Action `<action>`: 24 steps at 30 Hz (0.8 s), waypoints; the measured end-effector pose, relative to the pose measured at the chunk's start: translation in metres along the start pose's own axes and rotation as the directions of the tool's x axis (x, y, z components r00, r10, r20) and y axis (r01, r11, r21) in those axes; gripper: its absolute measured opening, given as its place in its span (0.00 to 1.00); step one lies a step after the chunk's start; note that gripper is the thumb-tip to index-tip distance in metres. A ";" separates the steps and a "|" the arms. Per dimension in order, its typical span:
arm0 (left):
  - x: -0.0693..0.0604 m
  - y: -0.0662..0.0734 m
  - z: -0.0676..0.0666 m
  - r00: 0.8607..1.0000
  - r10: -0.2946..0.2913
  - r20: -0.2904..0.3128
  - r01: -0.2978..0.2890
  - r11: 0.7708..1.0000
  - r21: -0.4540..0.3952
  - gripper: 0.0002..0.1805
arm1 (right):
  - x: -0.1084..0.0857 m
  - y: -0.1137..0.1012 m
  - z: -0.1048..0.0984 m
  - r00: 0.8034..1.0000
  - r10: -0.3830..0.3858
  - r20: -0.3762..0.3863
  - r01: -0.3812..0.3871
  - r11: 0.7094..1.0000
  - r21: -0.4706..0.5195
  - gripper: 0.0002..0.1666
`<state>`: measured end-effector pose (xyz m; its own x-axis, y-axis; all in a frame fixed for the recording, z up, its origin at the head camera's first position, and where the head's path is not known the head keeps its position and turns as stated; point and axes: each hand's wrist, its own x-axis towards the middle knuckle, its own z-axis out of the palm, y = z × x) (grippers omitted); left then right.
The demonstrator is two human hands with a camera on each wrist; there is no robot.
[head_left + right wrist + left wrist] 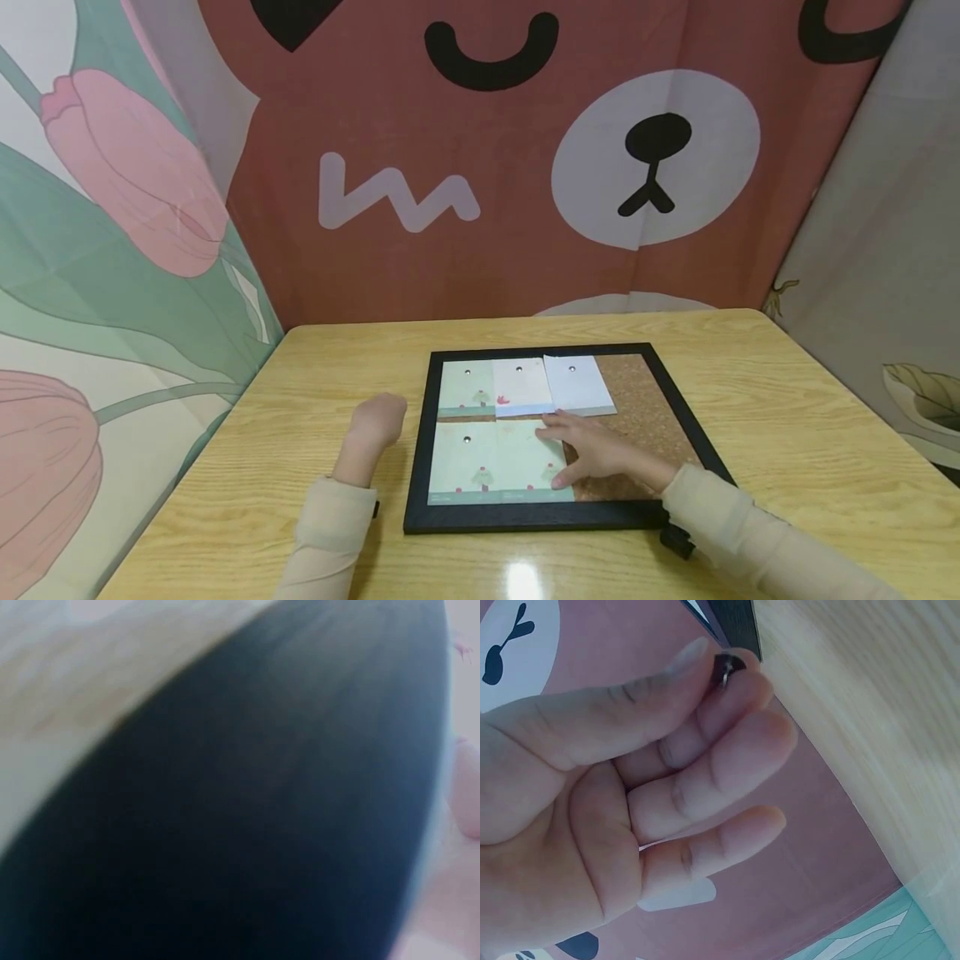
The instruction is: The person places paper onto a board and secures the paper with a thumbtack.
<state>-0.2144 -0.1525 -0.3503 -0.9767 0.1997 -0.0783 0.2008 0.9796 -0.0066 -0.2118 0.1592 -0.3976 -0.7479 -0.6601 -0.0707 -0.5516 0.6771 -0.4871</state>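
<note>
My left hand (375, 421) is raised beside the left edge of the corkboard (626, 379). Between its thumb and index finger it pinches a small shiny thumbtack (727, 669), which the head view does not show. My right hand (594, 448) lies over the board with fingers spread, its fingertips at the right edge of the lower right sheet (525, 458). Left of that sheet is another pale green sheet (461, 467) with a tack (467, 439) near its top. Three sheets form the upper row, including a white one (581, 392), each with a tack at the top.
A black frame (517, 518) surrounds the corkboard, which lies flat on a wooden table (300, 392). Bare cork shows on the board's right side. Behind the table hangs a printed cloth (420, 275). The dark frame fills most of the blurred right wrist view.
</note>
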 end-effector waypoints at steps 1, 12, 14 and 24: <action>0.000 0.000 0.000 1.000 0.001 0.000 -0.001 1.000 0.002 0.08 | 0.000 0.000 0.000 1.000 -0.002 -0.001 0.002 1.000 -0.003 0.45; 0.003 0.003 0.001 0.999 0.025 -0.041 -0.027 0.999 -0.048 0.08 | 0.001 0.001 0.001 1.000 0.011 -0.004 -0.011 1.000 -0.006 0.45; 0.004 0.004 0.001 0.998 0.029 -0.056 -0.032 0.998 -0.057 0.10 | 0.001 0.001 0.001 1.000 0.015 -0.003 -0.015 1.000 -0.005 0.46; 0.009 0.011 0.007 0.974 0.082 -0.211 -0.080 0.997 0.020 0.16 | 0.001 0.002 0.001 1.000 0.014 -0.004 -0.014 1.000 0.002 0.46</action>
<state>-0.2205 -0.1396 -0.3577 -0.9507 0.2797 0.1340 0.2795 0.9599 -0.0207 -0.2133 0.1597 -0.3996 -0.7573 -0.6489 -0.0738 -0.5399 0.6857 -0.4881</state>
